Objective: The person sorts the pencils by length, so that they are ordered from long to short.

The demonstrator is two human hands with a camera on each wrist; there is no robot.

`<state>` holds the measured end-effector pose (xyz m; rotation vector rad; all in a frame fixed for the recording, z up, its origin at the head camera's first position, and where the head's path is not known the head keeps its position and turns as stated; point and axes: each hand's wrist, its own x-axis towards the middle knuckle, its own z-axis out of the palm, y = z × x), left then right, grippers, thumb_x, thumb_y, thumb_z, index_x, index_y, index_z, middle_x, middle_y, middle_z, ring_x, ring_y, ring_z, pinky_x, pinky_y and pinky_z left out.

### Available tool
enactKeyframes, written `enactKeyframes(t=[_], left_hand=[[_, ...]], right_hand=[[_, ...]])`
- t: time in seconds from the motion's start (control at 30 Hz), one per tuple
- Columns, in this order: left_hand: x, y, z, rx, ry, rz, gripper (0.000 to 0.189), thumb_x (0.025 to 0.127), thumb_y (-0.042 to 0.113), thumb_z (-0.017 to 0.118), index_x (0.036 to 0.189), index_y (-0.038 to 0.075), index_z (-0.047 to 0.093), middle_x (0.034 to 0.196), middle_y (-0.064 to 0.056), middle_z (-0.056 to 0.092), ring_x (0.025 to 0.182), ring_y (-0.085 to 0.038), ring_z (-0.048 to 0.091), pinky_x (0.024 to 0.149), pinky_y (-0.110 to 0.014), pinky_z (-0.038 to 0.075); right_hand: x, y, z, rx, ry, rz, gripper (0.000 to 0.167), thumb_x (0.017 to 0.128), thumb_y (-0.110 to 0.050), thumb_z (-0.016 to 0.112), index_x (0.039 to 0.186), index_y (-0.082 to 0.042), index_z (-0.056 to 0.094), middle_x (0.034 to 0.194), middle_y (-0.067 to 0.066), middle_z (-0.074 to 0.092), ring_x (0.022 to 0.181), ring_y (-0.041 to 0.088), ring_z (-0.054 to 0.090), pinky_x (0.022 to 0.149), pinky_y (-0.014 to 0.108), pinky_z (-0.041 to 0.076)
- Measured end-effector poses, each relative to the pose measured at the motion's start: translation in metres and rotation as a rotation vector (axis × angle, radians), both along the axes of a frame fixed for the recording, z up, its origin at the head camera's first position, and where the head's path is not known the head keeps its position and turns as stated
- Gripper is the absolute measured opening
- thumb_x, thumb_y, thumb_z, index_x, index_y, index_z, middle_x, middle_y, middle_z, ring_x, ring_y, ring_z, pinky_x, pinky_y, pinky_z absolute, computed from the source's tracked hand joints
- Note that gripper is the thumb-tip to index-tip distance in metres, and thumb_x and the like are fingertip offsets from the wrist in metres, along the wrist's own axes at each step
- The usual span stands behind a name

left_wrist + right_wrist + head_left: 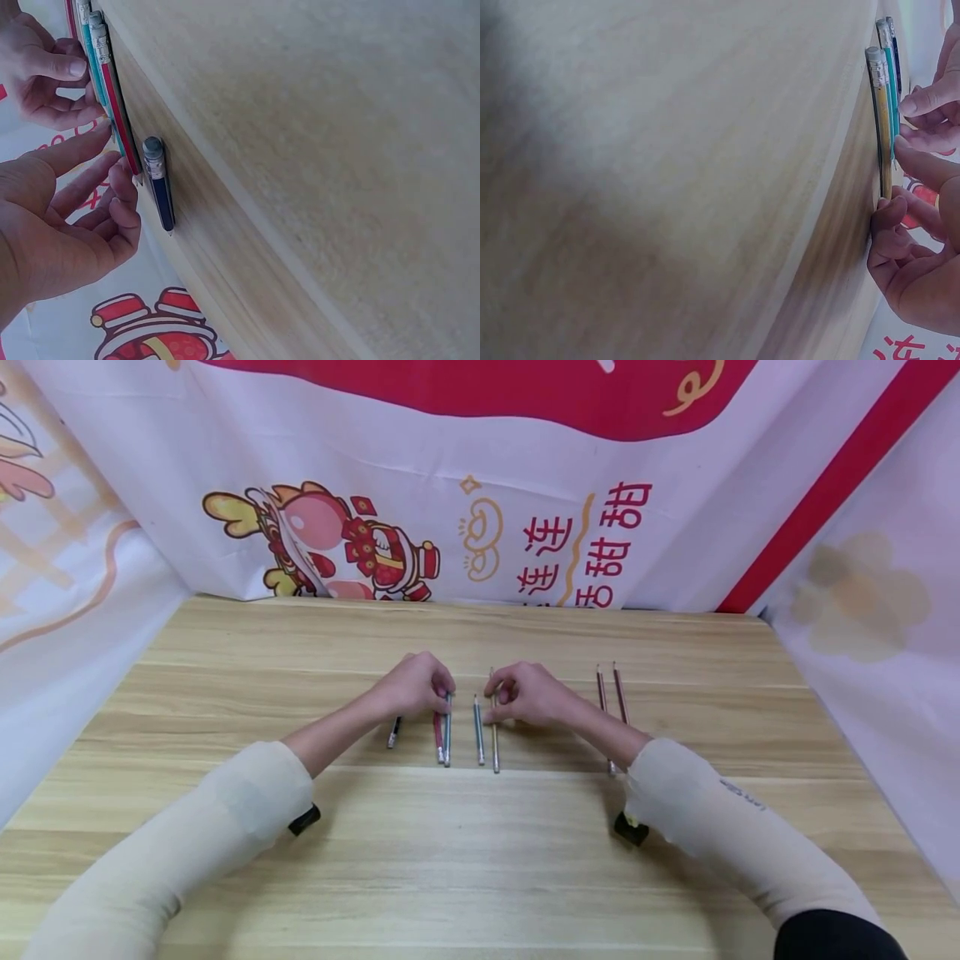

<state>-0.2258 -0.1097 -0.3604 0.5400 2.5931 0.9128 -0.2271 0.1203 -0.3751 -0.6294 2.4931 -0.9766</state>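
Note:
Pencils lie in a row on the wooden table, eraser ends toward me. My left hand (418, 685) pinches the tip end of a teal pencil (447, 737) between thumb and fingers. Right against that pencil is a red pencil (438, 743), partly under the hand. The right hand (531, 695) holds a yellow pencil (495, 745) near its upper end. Between the hands lies another teal pencil (479, 735), apart from both. A dark blue pencil (160, 187) is to the left, its tip hidden by my left hand in the head view.
Two dark red pencils, an inner one (602, 687) and an outer one (619, 693), lie farther right, partly behind the right forearm. A printed cloth (465, 452) rises along the table's (465, 860) back edge, with more cloth at both sides.

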Motion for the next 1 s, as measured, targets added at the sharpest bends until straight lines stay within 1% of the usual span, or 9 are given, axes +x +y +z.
enactKeyframes(t=[0.13,0.37,0.6,0.73,1.0], left_hand=[[0.001,0.002,0.001,-0.011,0.009,-0.010,0.024,0.085,0.001,0.082,0.108,-0.004,0.076,0.091,-0.011,0.074,0.087,-0.023,0.065,0.084,-0.036,0.054],[0.000,0.003,0.001,-0.025,0.005,-0.016,0.025,0.086,0.003,0.082,0.109,-0.004,0.076,0.093,-0.011,0.075,0.087,-0.023,0.066,0.083,-0.036,0.055],[-0.001,0.007,0.000,-0.041,0.012,-0.011,0.026,0.084,0.005,0.084,0.107,-0.003,0.075,0.094,-0.012,0.074,0.085,-0.023,0.065,0.081,-0.035,0.054],[-0.001,0.010,-0.001,-0.051,0.008,0.009,0.029,0.082,0.008,0.087,0.107,-0.002,0.075,0.095,-0.012,0.072,0.085,-0.022,0.063,0.079,-0.033,0.053],[-0.001,0.014,-0.002,-0.050,0.002,0.024,0.027,0.081,0.009,0.088,0.101,-0.001,0.073,0.082,-0.008,0.068,0.072,-0.017,0.058,0.067,-0.029,0.048]], right_hand=[[0.001,0.000,-0.001,-0.005,0.006,-0.007,0.035,0.087,-0.019,0.085,0.115,-0.005,0.072,0.090,0.006,0.067,0.069,0.016,0.060,0.064,0.028,0.052],[0.002,0.001,-0.001,-0.004,0.003,-0.016,0.029,0.088,-0.010,0.083,0.114,-0.003,0.072,0.087,0.007,0.067,0.066,0.015,0.060,0.060,0.025,0.051],[0.003,0.002,-0.001,0.019,0.036,-0.015,0.033,0.087,-0.019,0.085,0.114,-0.005,0.072,0.085,0.005,0.066,0.069,0.016,0.059,0.066,0.028,0.051],[0.004,0.003,-0.002,0.027,0.048,-0.028,0.032,0.087,-0.018,0.085,0.113,-0.005,0.072,0.083,0.005,0.065,0.069,0.016,0.058,0.065,0.027,0.050],[0.005,0.004,-0.001,0.035,0.053,-0.044,0.028,0.089,-0.012,0.083,0.113,-0.004,0.071,0.079,0.004,0.065,0.065,0.015,0.057,0.060,0.025,0.047]])
